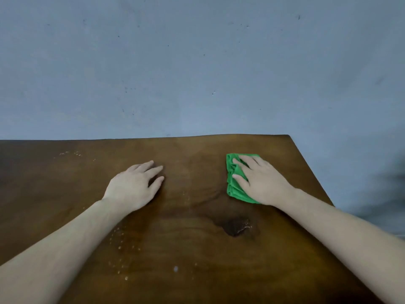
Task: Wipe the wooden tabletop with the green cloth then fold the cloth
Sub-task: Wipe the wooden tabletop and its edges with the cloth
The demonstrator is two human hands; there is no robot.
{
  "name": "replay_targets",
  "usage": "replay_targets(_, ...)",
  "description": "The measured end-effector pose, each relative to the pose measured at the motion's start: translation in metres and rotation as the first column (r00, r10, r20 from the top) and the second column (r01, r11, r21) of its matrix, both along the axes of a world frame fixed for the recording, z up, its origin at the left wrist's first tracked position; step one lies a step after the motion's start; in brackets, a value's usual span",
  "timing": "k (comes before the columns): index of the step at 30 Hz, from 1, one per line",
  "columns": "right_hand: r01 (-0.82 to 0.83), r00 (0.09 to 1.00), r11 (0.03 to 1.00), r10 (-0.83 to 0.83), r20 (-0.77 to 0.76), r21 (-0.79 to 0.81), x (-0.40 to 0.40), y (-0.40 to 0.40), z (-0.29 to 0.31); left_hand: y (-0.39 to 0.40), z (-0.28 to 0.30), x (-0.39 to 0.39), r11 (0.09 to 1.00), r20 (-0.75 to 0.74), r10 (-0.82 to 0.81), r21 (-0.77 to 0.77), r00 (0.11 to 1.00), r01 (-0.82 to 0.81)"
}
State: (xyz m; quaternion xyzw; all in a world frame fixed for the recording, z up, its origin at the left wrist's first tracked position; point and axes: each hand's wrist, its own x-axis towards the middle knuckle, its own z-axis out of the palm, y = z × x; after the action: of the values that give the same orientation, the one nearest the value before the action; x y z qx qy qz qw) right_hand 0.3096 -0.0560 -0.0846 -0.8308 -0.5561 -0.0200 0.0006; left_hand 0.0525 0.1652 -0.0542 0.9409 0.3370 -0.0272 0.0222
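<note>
A bunched green cloth (pixel 232 182) lies on the dark wooden tabletop (pixel 192 249) toward its far right corner. My right hand (pixel 260 183) presses flat on top of the cloth, fingers spread over it, covering its right part. My left hand (pixel 133 186) rests palm down on the bare wood near the middle, fingers loosely apart, holding nothing. Pale crumbs and specks dot the wood at the far left (pixel 70 153) and near my left forearm (pixel 119 242).
A dark knot with a pale smear (pixel 235 226) marks the wood between my arms. The table's right edge (pixel 311 172) runs close beside the cloth. A grey-blue floor or wall (pixel 197 62) fills the view beyond the far edge.
</note>
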Motion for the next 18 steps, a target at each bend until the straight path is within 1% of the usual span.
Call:
replay_targets(1,0.058,0.998,0.998,-0.058,-0.017,0.004,0.013,0.006,-0.002,0.007,-0.001,-0.001,1.000,-0.005,0.009,-0.008,1.000,-0.009)
replay_targets(4,0.190,0.972,0.981,-0.193,-0.136,-0.029,0.035,0.038,-0.006,0.025,-0.004,-0.004,0.999,-0.017,0.007,-0.034,1.000,-0.008)
replay_targets(7,0.306,0.939,0.951,-0.309,-0.153,-0.041,0.039,0.079,-0.008,0.032,-0.006,-0.006,0.998,-0.034,-0.023,-0.053,0.999,0.021)
replay_targets(9,0.346,0.925,0.937,-0.348,-0.150,-0.044,0.031,0.108,-0.007,0.034,-0.006,-0.007,0.998,-0.038,-0.032,-0.053,0.999,0.030)
replay_targets(10,0.339,0.929,0.940,-0.341,-0.146,-0.043,0.023,0.124,-0.005,0.035,-0.006,-0.007,0.998,-0.034,-0.036,-0.050,0.999,0.034)
replay_targets(12,0.265,0.954,0.964,-0.266,-0.136,-0.028,-0.001,0.154,-0.002,0.034,-0.006,-0.007,0.998,-0.023,-0.041,-0.045,0.999,0.040)
replay_targets(14,0.117,0.983,0.993,-0.119,-0.139,-0.017,-0.030,0.182,0.000,0.034,-0.005,-0.007,0.998,-0.013,-0.042,-0.038,0.999,0.042)
replay_targets(16,-0.031,0.989,0.999,0.028,-0.148,-0.015,-0.050,0.200,0.000,0.035,-0.004,-0.006,0.998,0.000,-0.043,-0.034,0.999,0.043)
replay_targets(18,-0.102,0.983,0.995,0.097,-0.157,-0.023,-0.053,0.206,0.000,0.038,-0.004,-0.005,0.999,0.002,-0.042,-0.031,0.999,0.042)
